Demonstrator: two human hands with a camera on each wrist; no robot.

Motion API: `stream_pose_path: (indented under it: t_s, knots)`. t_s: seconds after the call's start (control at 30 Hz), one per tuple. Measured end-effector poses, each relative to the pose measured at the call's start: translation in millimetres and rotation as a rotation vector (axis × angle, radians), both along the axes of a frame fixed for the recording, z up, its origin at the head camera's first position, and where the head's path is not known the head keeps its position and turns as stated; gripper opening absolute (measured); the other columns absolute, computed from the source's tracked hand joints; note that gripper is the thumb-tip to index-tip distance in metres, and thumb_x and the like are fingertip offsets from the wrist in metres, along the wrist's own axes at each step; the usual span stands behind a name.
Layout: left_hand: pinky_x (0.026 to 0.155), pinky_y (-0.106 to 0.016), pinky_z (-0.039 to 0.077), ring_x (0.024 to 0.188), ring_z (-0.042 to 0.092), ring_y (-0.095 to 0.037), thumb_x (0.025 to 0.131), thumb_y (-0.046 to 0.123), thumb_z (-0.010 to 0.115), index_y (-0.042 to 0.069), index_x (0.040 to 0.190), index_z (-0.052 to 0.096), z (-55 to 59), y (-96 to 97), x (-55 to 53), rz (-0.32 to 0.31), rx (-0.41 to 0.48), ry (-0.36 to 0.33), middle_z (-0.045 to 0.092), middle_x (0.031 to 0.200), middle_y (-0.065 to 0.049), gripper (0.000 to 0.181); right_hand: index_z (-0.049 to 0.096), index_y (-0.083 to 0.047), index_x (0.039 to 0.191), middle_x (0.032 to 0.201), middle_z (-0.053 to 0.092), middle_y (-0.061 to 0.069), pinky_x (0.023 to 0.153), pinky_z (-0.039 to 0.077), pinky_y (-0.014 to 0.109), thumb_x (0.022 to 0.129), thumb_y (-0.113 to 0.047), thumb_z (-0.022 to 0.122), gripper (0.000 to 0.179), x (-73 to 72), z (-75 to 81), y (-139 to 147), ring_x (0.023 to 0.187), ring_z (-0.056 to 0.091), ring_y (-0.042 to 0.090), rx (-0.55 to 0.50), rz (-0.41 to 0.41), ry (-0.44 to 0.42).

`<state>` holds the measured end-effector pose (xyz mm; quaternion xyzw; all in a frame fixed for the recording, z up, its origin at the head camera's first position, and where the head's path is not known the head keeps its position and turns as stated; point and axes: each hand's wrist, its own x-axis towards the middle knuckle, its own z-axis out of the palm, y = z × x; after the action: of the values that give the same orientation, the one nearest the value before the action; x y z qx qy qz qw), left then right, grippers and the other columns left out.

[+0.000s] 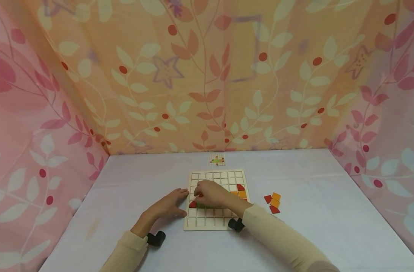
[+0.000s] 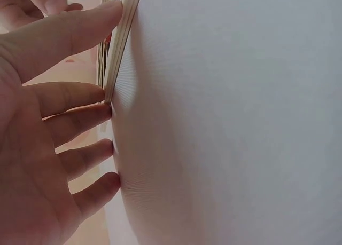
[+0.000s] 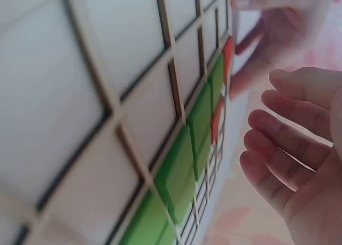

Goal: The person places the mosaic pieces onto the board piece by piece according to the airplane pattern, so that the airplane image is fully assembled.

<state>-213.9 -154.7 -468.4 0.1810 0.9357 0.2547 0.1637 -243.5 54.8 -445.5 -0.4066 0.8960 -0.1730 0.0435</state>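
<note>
A pale wooden board (image 1: 210, 222) with a square grid lies on the table. My left hand (image 1: 167, 204) is at its left side, fingers spread, with the thumb and a fingertip right at the board's edge in the left wrist view. Over the board's left part hovers my right hand (image 1: 211, 192), its fingers loosely bent with nothing between them in the right wrist view. Below those fingertips a red piece (image 3: 217, 119) sits in a cell beside a row of green squares (image 3: 200, 127). Another red piece (image 1: 192, 204) fills a cell at the left edge. The right forearm hides part of the grid.
Right of the board lie loose orange squares (image 1: 276, 197) and red quarter-round pieces (image 1: 274, 209). A small pattern card (image 1: 217, 160) is behind the board. An orange square (image 1: 242, 194) and a red piece (image 1: 241, 187) occupy cells on the right. Patterned curtains (image 1: 207, 75) enclose the table.
</note>
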Motion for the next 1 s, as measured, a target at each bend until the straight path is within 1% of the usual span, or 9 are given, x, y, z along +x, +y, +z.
stream_pose_path:
  t_s: [0.17,0.23,0.3,0.4,0.5,0.57,0.73,0.8,1.0]
  knots:
    - [0.117,-0.056,0.027,0.148,0.026,-0.037,0.077,0.020,0.082,0.005,0.145,0.045,-1.1,0.8,-0.8,0.011,-0.023,-0.011,0.039,0.155,-0.011,0.080,0.076,-0.008,0.102,0.095,0.068,0.000,0.082,0.053,0.029,0.092,-0.021,0.065,0.019,-4.4,10.6,19.3,0.090,0.063,0.014,-0.050,-0.047,-0.056]
    - [0.117,-0.056,0.027,0.148,0.026,-0.037,0.077,0.021,0.082,0.005,0.146,0.045,-1.2,1.1,-1.0,0.017,-0.026,-0.013,0.039,0.155,-0.011,0.080,0.076,-0.007,0.103,0.096,0.068,0.001,0.083,0.054,0.032,0.093,-0.020,0.065,0.019,-6.5,18.0,27.0,0.092,0.064,0.016,-0.068,-0.066,-0.071]
    - [0.117,-0.056,0.027,0.148,0.025,-0.036,0.077,0.021,0.082,0.006,0.146,0.044,-1.8,1.4,-1.1,0.023,-0.025,-0.017,0.039,0.155,-0.010,0.080,0.075,-0.006,0.103,0.096,0.068,0.002,0.082,0.054,0.033,0.093,-0.018,0.064,0.019,-8.9,25.4,35.1,0.091,0.064,0.018,-0.086,-0.072,-0.066]
    - [0.117,-0.056,0.027,0.148,0.025,-0.036,0.077,0.021,0.082,0.006,0.146,0.045,-3.4,2.0,-1.1,0.028,-0.019,-0.018,0.039,0.155,-0.010,0.080,0.076,-0.007,0.103,0.096,0.069,0.002,0.081,0.054,0.032,0.093,-0.019,0.065,0.019,-11.8,35.1,48.0,0.089,0.063,0.017,-0.097,-0.084,-0.042]
    - [0.117,-0.055,0.027,0.148,0.025,-0.035,0.077,0.021,0.083,0.007,0.146,0.045,-5.0,2.6,-1.1,0.037,-0.021,-0.018,0.039,0.155,-0.009,0.080,0.076,-0.009,0.102,0.095,0.068,0.000,0.081,0.053,0.030,0.093,-0.019,0.065,0.017,-13.5,40.7,62.4,0.087,0.063,0.015,-0.114,-0.104,-0.018]
    - [0.117,-0.055,0.027,0.148,0.025,-0.034,0.077,0.022,0.083,0.008,0.146,0.045,-6.3,2.7,-1.1,0.041,-0.023,-0.017,0.040,0.155,-0.008,0.080,0.075,-0.009,0.101,0.094,0.068,0.000,0.079,0.053,0.029,0.093,-0.019,0.066,0.016,-13.9,43.4,72.4,0.085,0.061,0.013,-0.129,-0.129,-0.022]
    - [0.117,-0.055,0.027,0.148,0.025,-0.034,0.076,0.022,0.083,0.008,0.146,0.045,-8.1,2.1,-1.0,0.038,-0.019,-0.012,0.040,0.155,-0.009,0.080,0.075,-0.008,0.101,0.091,0.067,-0.001,0.078,0.052,0.030,0.092,-0.020,0.066,0.017,-13.8,46.6,96.0,0.083,0.059,0.012,-0.151,-0.214,-0.051]
    - [0.118,-0.055,0.027,0.149,0.025,-0.034,0.077,0.022,0.083,0.008,0.146,0.045,-8.4,1.5,-0.8,0.036,-0.015,-0.011,0.039,0.155,-0.009,0.080,0.075,-0.008,0.101,0.091,0.067,-0.001,0.080,0.052,0.031,0.092,-0.020,0.066,0.018,-14.0,46.1,104.9,0.085,0.060,0.013,-0.161,-0.244,-0.067]
    - [0.119,-0.054,0.025,0.149,0.024,-0.034,0.078,0.021,0.081,0.007,0.147,0.044,-4.5,1.0,-0.2,0.038,-0.017,-0.016,0.038,0.156,-0.008,0.079,0.075,-0.008,0.098,0.090,0.067,-0.001,0.080,0.054,0.035,0.090,-0.019,0.067,0.016,-12.7,40.6,127.8,0.086,0.060,0.015,-0.202,-0.298,-0.057]
